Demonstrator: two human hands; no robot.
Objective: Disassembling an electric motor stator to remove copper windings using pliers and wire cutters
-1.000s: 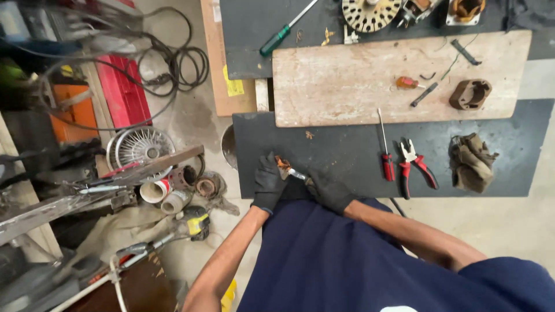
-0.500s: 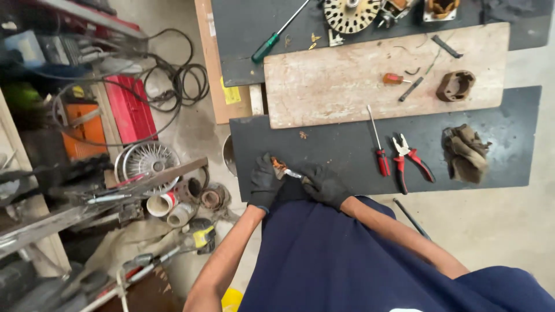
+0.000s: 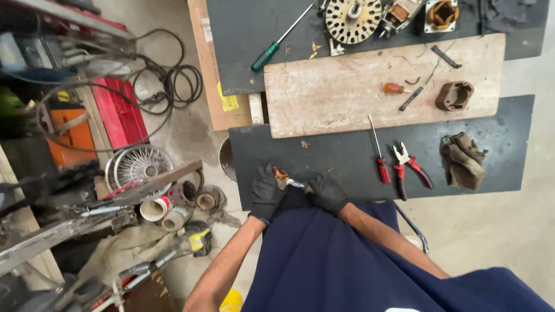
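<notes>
Nearest the camera, both gloved hands meet at the near edge of the dark mat (image 3: 347, 153). The left hand (image 3: 266, 193) is closed around a small copper-coloured part (image 3: 282, 174); the right hand (image 3: 327, 193) grips a slim metal tool (image 3: 296, 184) whose tip bears on that part. In my judgement the work on it is under way, not finished: the part is in hand, not set down. Just beyond lie a red-handled screwdriver (image 3: 378, 155), red pliers (image 3: 407, 169) and a crumpled rag (image 3: 462, 160), all untouched. Further off, the wooden board (image 3: 347, 86) carries a brown ring-shaped housing (image 3: 454, 95) and a small orange screwdriver (image 3: 394, 88). Farthest away, a slotted round rotor disc (image 3: 353, 18) and a green-handled screwdriver (image 3: 280, 40) lie dismantled and apart, so reassembly appears outstanding.
</notes>
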